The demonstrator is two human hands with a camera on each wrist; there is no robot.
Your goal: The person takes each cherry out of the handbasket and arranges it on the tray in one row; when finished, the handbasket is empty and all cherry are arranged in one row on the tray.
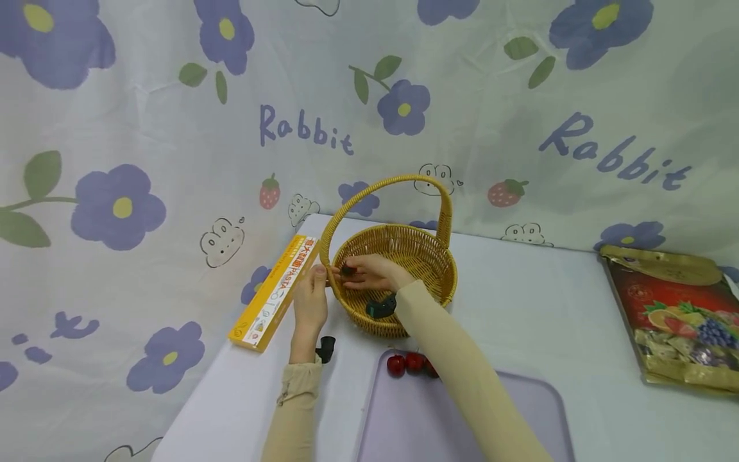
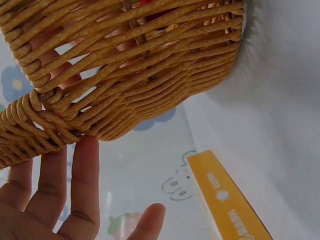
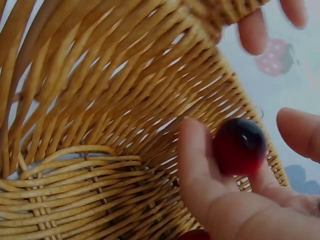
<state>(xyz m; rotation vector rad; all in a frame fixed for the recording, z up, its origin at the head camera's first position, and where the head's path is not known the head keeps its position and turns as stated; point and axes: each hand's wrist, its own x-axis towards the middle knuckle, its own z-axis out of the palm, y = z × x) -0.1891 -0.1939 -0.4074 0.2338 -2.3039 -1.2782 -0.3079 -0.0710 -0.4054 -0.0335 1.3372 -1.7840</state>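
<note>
Basket [image 1: 424, 256]: wicker, on the table [image 1: 548, 308], your hands at its left rim.
Left hand [image 1: 310, 301]: your straight fingers [image 2: 82, 175] touch the basket's outer wall.
Right hand [image 1: 372, 272]: you reach inside the basket, fingers loosely cupped round the cherry.
Cherry [image 3: 239, 146]: dark red, resting on your right fingers [image 3: 192, 160], just inside the left rim.

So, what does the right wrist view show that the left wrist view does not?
Only the right wrist view shows the dark red round cherry in the right hand, inside the basket. Only the left wrist view shows the long yellow cardboard box and the left hand touching the basket from outside. Both show the woven yellow wicker basket.
</note>
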